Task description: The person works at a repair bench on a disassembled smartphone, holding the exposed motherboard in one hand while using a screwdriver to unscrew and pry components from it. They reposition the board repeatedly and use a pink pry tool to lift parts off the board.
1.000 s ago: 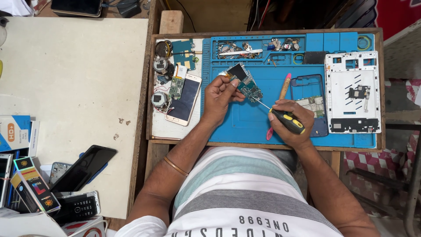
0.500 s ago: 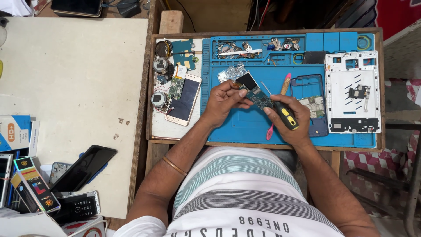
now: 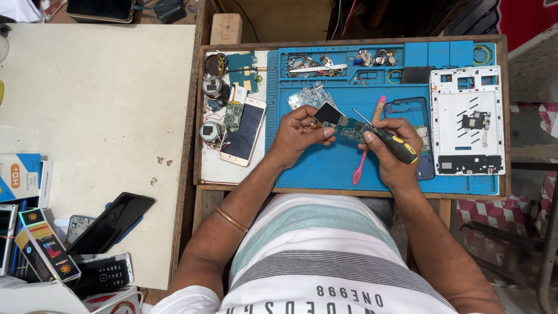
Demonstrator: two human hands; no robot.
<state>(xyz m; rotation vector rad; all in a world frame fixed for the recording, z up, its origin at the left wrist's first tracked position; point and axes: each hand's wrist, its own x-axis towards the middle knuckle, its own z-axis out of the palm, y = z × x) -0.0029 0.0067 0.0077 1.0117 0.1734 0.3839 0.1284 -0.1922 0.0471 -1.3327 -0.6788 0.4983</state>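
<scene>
1. Holding: the left hand [image 3: 299, 136] pinched a small green circuit board [image 3: 344, 125] above the blue work mat [image 3: 325, 168] on the desk.
2. The right hand [image 3: 395, 152] was closed on a black-and-yellow screwdriver [image 3: 388, 139], its tip at the board.
3. Step judged: working a screw or part on the board; the next move called for a steady tip.
4. A pink brush [image 3: 367, 145] lay on the mat beneath the right hand; a gold phone [image 3: 244, 131] lay left of the mat.

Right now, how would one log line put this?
left hand: holds circuit board | right hand: holds screwdriver, tip at board | below: blue mat
</scene>
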